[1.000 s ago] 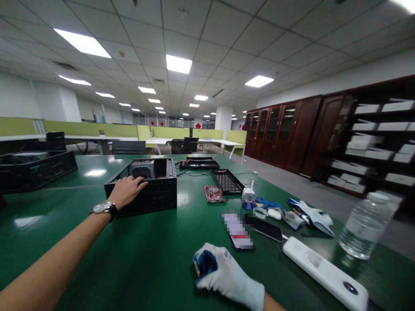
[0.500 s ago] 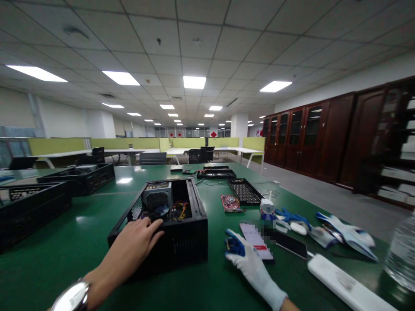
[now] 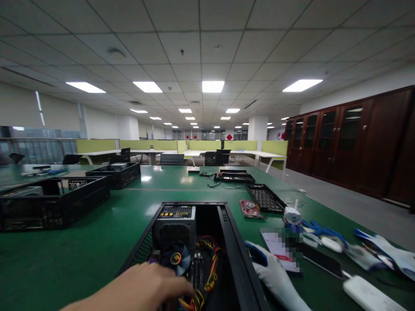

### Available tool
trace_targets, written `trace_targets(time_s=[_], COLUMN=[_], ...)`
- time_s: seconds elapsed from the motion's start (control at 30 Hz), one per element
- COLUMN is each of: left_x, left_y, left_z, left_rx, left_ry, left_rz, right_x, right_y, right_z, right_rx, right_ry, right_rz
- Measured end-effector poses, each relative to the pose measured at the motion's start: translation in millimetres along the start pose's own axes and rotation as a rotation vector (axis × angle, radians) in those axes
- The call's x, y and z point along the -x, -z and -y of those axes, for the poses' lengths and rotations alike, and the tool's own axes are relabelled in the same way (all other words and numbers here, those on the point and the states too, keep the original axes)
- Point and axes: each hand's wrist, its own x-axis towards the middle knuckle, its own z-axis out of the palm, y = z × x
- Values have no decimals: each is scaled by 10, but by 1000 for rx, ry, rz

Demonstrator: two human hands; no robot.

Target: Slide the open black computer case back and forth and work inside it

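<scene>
My bare left hand [image 3: 145, 283] reaches over the near end of an open black computer case [image 3: 236, 255]. Its thumb points right across the opening, and its other fingers curl down out of sight, gripping the near end. Inside the case are a grey power supply [image 3: 175, 229], a round fan [image 3: 177, 259] and a bundle of coloured cables [image 3: 212, 263]. My right hand [image 3: 267, 265], in a white glove with blue palm coating, is beside the case's right wall. Its visible fingers are bent but apart; their tips are partly hidden by the wall.
A phone [image 3: 280, 250] and a dark phone [image 3: 320, 259] lie right of the gloved hand, near a white power strip [image 3: 372, 289]. Beyond are a red graphics card [image 3: 249, 208], a black perforated panel [image 3: 266, 198] and spare gloves [image 3: 327, 233]. More black cases [image 3: 81, 198] stand left.
The computer case is nearer to me and turned, showing more of its inside. My left hand has come closer with it. My right hand is now against its right side. The view has swung left.
</scene>
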Motion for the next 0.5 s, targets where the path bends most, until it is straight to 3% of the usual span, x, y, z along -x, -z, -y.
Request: trace_targets(time_s=[0.07,0.13,0.2,0.27,0.37,0.5], left_x=[-177,-399,-618,-786,-915,-983], left_y=[244,299,190,18,-172,-216], left_z=[-9,132,350,547,696,728], left_rx=[-139,-354,-562,-687,-736,-764], left_ry=[0,-155,-338,-434,-450,-490], left_rz=[36,94,94,54,25,-15], right_x=[-2,-10,-19,-24,-16,-3], right_y=[5,18,28,30,29,45], right_z=[-2,-13,-26,-27,3,46], right_rx=[3,7,7,13,29,64], right_ry=[1,-5,-7,-7,-9,-25], right_rz=[0,4,9,13,32,23])
